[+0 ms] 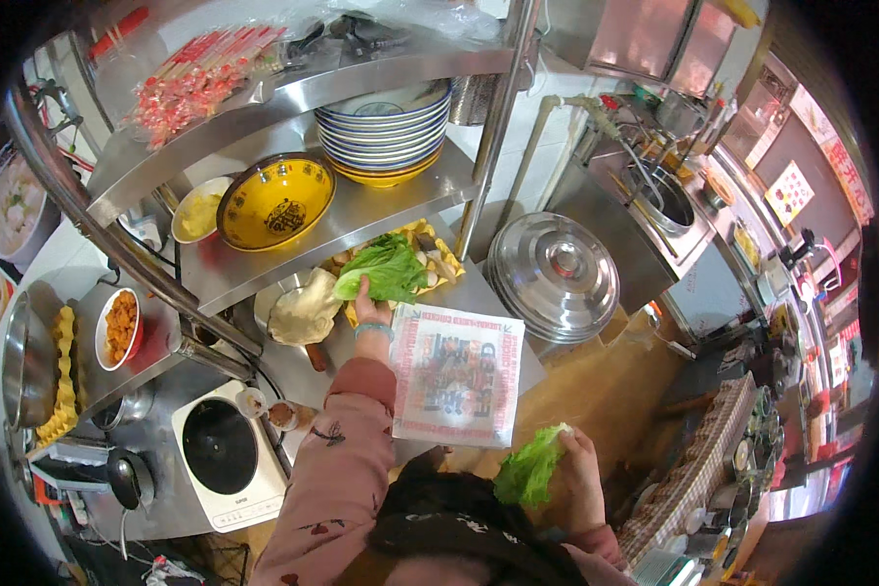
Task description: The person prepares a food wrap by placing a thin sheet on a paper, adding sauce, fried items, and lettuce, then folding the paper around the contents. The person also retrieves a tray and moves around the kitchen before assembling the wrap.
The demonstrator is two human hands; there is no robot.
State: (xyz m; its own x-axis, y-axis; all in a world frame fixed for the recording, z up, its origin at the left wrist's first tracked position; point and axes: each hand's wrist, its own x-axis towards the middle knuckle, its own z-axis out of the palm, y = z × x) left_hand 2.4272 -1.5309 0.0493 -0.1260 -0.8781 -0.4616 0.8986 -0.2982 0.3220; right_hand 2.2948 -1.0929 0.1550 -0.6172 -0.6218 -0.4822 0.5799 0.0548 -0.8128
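Gripping one lettuce leaf (386, 269) in left hand (369, 311), another leaf (529, 471) in right hand (581, 467), lifting gently above wrapper (456, 374), avoiding tearing.

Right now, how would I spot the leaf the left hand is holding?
Find the steel shelf with the yellow bowl. Just below its front edge, the left hand lifts a lettuce leaf: big, bright green and frilly, over pale food.

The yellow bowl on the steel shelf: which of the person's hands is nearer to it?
Left. The left hand holds a lettuce leaf just below and right of the yellow bowl; the right hand holds another leaf far down, near the body.
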